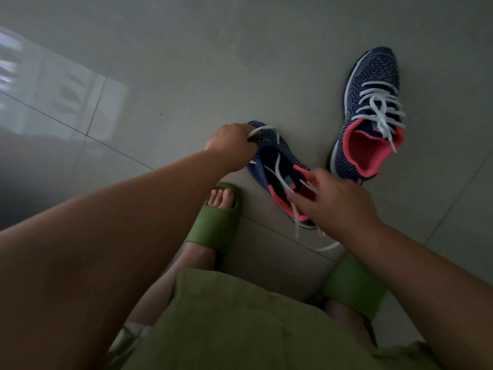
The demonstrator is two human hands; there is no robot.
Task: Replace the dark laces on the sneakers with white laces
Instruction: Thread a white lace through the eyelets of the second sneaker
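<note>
Two navy knit sneakers with pink lining lie on the tiled floor. The far right sneaker (pixel 370 108) is fully laced with a white lace (pixel 378 108) whose ends hang loose. The near sneaker (pixel 277 166) lies in front of me with a white lace (pixel 280 177) running loosely across its opening. My left hand (pixel 232 145) grips the lace's loop at the toe end. My right hand (pixel 333 201) pinches the lace ends by the pink collar; it is blurred. No dark lace is in view.
My feet wear green slides (pixel 218 217), the left one just beside the near sneaker, the right one (pixel 354 287) below my right forearm. Green shorts (pixel 240 324) fill the bottom. A bright window reflection lies on the grey floor tiles (pixel 66 97) at the left.
</note>
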